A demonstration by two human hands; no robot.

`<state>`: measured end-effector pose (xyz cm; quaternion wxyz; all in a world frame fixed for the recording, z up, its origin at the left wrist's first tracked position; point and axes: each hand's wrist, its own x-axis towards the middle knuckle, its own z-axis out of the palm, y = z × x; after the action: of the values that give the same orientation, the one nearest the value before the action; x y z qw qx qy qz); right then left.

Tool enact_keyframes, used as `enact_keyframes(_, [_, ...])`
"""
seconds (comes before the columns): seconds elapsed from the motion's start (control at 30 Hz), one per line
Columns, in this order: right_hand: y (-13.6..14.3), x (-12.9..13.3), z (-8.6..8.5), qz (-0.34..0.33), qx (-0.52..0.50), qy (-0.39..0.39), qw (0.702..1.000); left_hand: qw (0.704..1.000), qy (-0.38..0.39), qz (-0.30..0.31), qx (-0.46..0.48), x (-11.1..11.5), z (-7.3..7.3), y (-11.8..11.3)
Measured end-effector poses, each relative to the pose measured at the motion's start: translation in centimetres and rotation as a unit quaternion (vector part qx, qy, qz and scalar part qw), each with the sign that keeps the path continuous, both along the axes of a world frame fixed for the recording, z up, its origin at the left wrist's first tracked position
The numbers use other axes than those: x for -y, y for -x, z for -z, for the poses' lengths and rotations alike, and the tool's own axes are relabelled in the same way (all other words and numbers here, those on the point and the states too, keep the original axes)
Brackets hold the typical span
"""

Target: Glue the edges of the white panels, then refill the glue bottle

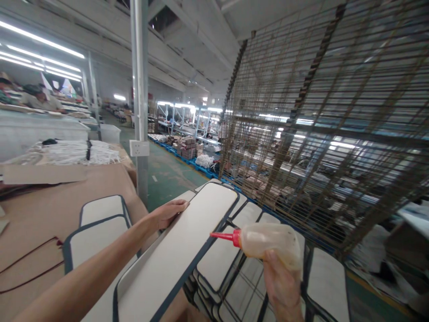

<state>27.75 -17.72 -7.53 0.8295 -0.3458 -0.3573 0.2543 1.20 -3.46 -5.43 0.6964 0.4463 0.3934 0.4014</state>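
A long white panel with rounded corners and a dark blue edge slants across the front of the view. My left hand grips its left edge, thumb on top and the other fingers mostly hidden beneath. In my right hand is a translucent squeeze bottle with a red nozzle, held on its side. The nozzle tip points left and meets the panel's right edge, though I cannot tell if it touches. Similar panels lie stacked under and beyond it, and two more rest at the left.
A brown-topped table at the left bears bundled white strips. A metal post with a socket box stands behind it. Tall wire racks lean at the right. People sit far left.
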Motion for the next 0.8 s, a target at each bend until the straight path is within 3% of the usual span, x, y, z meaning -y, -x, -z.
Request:
enact_keyframes(0.43, [1.3, 1.4, 0.5, -0.06, 0.017, 0.024, 0.998, 1.0, -0.005, -0.012, -0.002, -0.8, -0.8, 0.0])
enact_keyframes(0.8, [2.1, 2.5, 1.3, -0.064, 0.025, 0.045, 0.997, 1.0, -0.021, -0.007, -0.018, -2.1, -1.3, 0.2])
